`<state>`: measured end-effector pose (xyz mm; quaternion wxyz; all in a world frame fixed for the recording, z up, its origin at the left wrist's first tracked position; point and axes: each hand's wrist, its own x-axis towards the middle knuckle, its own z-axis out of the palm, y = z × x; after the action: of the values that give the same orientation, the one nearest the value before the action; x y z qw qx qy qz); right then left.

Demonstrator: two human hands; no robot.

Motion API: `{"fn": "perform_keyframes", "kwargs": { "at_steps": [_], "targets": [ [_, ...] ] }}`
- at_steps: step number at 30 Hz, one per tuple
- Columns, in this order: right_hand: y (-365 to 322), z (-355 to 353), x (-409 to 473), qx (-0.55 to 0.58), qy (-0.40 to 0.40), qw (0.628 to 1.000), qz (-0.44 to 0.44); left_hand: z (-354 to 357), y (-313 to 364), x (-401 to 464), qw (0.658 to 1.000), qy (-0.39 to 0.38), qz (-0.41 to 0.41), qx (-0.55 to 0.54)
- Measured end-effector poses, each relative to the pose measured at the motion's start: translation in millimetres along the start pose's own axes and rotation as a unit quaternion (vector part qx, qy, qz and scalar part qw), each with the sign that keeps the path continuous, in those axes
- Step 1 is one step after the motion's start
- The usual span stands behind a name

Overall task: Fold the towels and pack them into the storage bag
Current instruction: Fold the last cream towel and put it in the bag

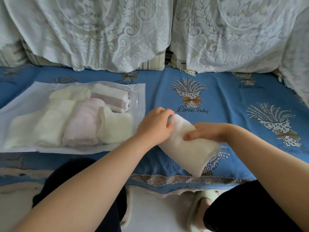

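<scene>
A folded white towel is held just above the blue sofa cover, its far end pointing at the bag. My right hand grips it across the middle, thumb on top. My left hand holds its far end with curled fingers. To the left lies a translucent storage bag flat on the cover, its open mouth facing the towel. Inside it are several folded towels: cream ones, a pink one and a striped one.
The blue sofa cover has woven basket patterns and a lace front edge. White lace covers drape over the back cushions. Below the edge are my dark-trousered knees and a slipper on the pale floor.
</scene>
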<state>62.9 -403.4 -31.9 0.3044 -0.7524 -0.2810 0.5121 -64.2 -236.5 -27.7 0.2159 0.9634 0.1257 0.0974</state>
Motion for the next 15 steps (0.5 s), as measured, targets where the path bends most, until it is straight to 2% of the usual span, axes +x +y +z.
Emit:
{"fn": "perform_keyframes", "kwargs": {
  "at_steps": [2, 3, 6, 9, 12, 15],
  "targets": [
    [-11.5, -0.3, 7.3, 0.100, 0.064, 0.992, -0.035, -12.1, -12.5, -11.0, 0.977, 0.133, 0.028, 0.164],
    [-17.6, -0.8, 11.8, 0.149, 0.094, 0.983, -0.054, -17.9, -19.8, -15.3, 0.968, 0.146, 0.004, 0.203],
    [-34.9, 5.2, 31.4, 0.187, 0.162, 0.965, -0.082, -31.2, -40.5, -22.4, 0.961, 0.061, -0.097, 0.251],
    [-52.9, 22.5, 54.7, 0.171, 0.178, 0.967, -0.057, -38.1, -54.6, -23.0, 0.958, 0.017, -0.170, 0.232],
    [-73.8, 36.0, 72.1, 0.162, 0.150, 0.974, -0.044, -41.6, -65.5, -21.9, 0.957, 0.003, -0.176, 0.232],
    [-88.5, 39.2, 85.3, 0.139, 0.132, 0.980, -0.060, -45.2, -67.3, -24.1, 0.970, 0.038, -0.156, 0.182]
  ]
}}
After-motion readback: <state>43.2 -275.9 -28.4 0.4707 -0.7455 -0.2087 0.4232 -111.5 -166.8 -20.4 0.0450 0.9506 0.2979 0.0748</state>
